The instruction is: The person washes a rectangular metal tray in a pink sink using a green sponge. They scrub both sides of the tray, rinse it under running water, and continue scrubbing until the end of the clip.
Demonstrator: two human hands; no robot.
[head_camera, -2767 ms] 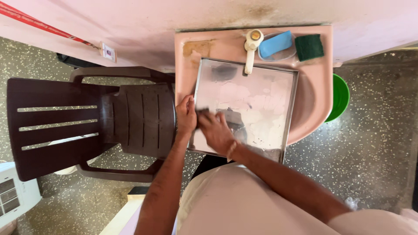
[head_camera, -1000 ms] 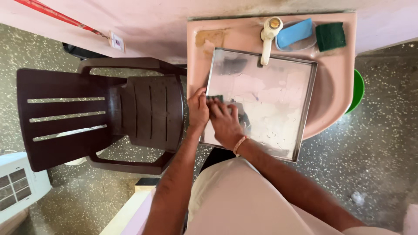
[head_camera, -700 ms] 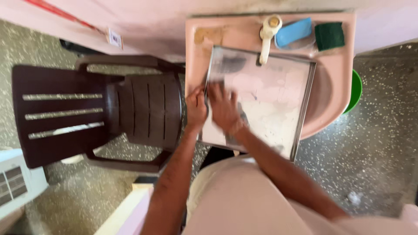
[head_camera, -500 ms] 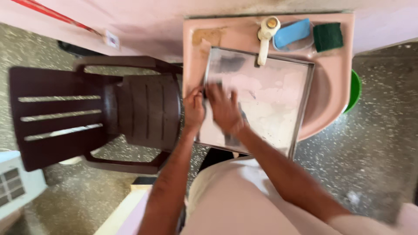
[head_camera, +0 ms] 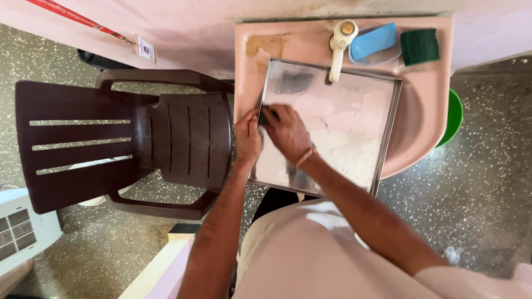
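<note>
Scrubbing is what the moment shows: the right hand [head_camera: 285, 130] presses a small dark scouring pad [head_camera: 267, 115] against the square, shallow stainless-steel tray [head_camera: 354, 138] that lies across the pink ceramic wash basin [head_camera: 424, 116]. Its fingers are curled down over the pad, holding it flat to the metal near the tray's 9 o'clock edge. The left hand [head_camera: 247, 138] sits just beside it, fingers wrapped narrowly around that same left rim, steadying the tray.

Compared with a second ago, the right hand has travelled from the lower left part of the tray up toward 10 o'clock, while the left hand has kept its grip on the rim and slid slightly upward with it. The tray itself has stayed across the basin, tilted a little clockwise. Judging by that short stroke, the cleaning is working along the left side; pale soapy smears cover the middle and the 3 o'clock half, and a darker patch shows at about 11 o'clock under the white plastic tap [head_camera: 339, 47].

At 12 o'clock on the basin's rim, a blue soap bar [head_camera: 374, 40] rests in a clear dish, with a green scrub sponge [head_camera: 419, 46] just to its right. A brown plastic armchair [head_camera: 133, 141] stands at 9 o'clock of the basin, and a green bucket [head_camera: 453, 116] peeks out at 3 o'clock.
</note>
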